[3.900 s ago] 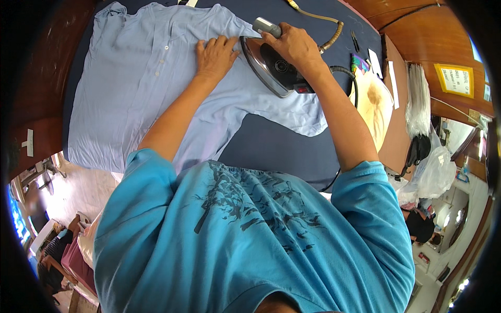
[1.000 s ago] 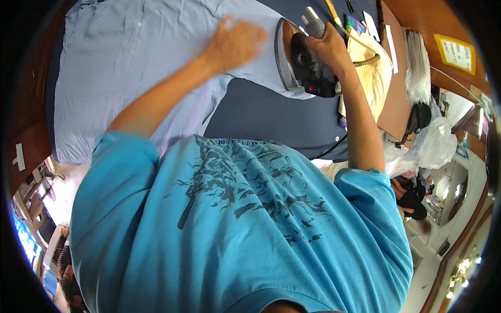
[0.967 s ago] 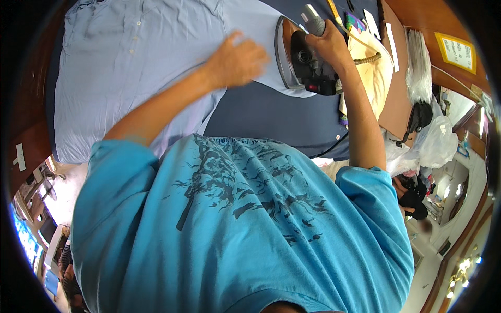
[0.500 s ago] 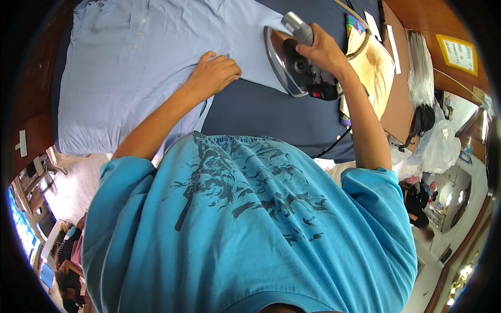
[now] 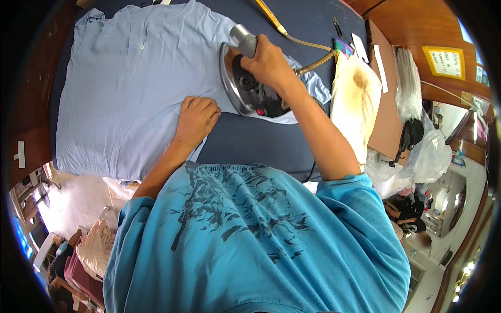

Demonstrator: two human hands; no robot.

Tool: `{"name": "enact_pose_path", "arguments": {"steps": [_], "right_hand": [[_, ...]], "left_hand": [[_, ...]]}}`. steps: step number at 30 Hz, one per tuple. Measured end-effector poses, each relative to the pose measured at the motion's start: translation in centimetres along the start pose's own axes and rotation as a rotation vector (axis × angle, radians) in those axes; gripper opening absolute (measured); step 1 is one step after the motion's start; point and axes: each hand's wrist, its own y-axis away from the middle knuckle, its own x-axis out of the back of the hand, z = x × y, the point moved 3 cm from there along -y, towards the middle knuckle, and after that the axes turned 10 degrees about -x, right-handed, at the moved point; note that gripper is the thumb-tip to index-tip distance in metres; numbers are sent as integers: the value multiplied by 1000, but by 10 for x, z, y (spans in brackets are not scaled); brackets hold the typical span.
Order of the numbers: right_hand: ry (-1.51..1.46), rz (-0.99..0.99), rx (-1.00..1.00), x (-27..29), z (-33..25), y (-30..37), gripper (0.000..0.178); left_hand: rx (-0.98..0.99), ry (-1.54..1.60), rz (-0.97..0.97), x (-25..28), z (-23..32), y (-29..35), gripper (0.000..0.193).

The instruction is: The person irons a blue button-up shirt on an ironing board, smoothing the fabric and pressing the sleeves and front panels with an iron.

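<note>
Right hand [image 5: 261, 60] is gripping the apparently heavy iron [image 5: 250, 89] by its handle [image 5: 243, 40], the advisable hold, upper centre; left hand [image 5: 197, 121], grip indeterminate, is resting on the seemingly soft shirt [image 5: 117, 91], upper left.

Two hands are showing over the bench [image 5: 250, 146]: one left hand [image 5: 198, 121] and one right hand [image 5: 269, 62]. One iron [image 5: 241, 86] is pointing toward the far edge, one yellowish cord [image 5: 307, 43] is running there too, and one light blue shirt [image 5: 120, 88] is lying near the left edge. Along the right edge, one cream cloth [image 5: 355, 112] is bearing one brown stain [image 5: 360, 79]; two white strips [image 5: 381, 69] are lying toward the far right corner.
</note>
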Motion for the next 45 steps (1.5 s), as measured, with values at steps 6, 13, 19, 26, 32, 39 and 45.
{"name": "enact_pose_path", "arguments": {"steps": [6, 13, 19, 26, 32, 39, 45], "right_hand": [[31, 106, -27, 43, 23, -80, 54], [52, -204, -73, 41, 54, 6, 50], [-154, -178, -188, 106, 100, 77, 61], [-221, 52, -282, 183, 225, 79, 58], [-336, 185, -78, 216, 364, 14, 62], [397, 671, -84, 203, 306, 30, 55], [-187, 557, 234, 164, 209, 42, 38]], "left_hand": [[-39, -2, 8, 0, 3, -4, 9], [2, -57, 38, 5, 13, -8, 15], [-212, -408, -50, -1, 12, -12, 10], [585, 341, 532, 56, 34, 35, 11], [642, 1365, 1645, 97, -7, 106, 28], [1057, 1275, 1447, 69, -32, 140, 39], [745, 907, 986, 111, 44, 111, 46]]}}
